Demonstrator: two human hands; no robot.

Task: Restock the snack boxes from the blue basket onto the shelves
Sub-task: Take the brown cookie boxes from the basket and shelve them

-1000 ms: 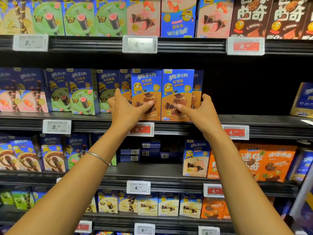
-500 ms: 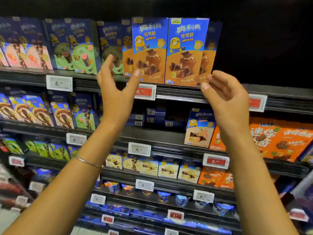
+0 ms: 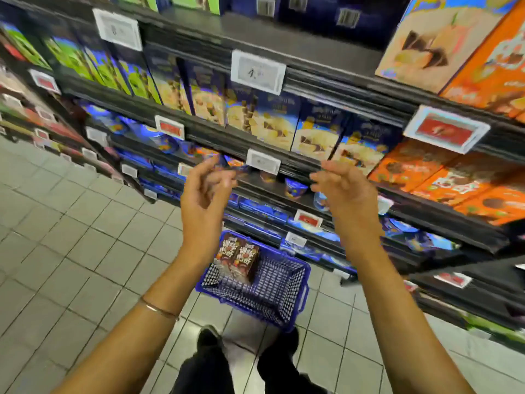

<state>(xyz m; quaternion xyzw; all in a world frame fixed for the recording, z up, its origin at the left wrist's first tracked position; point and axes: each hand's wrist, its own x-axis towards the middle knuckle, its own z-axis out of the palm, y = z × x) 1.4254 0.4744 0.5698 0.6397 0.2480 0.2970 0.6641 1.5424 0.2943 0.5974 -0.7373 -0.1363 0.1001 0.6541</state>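
Above the blue basket (image 3: pixel 287 291), both hands, left (image 3: pixel 203 191) and right (image 3: pixel 345 191), have dropped from the shelved boxes, loosely curled, holding nothing.

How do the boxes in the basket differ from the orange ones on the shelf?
Colour: the basket boxes are dark brown, the shelf boxes orange. Place: the basket boxes stand in the blue basket on the floor, the shelf boxes on shelves at right. Neither is held.

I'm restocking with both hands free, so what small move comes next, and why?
Probably lower the left hand and right hand to the blue basket on the floor and grip the two brown snack boxes: both hands hold nothing, and those boxes sit in it.
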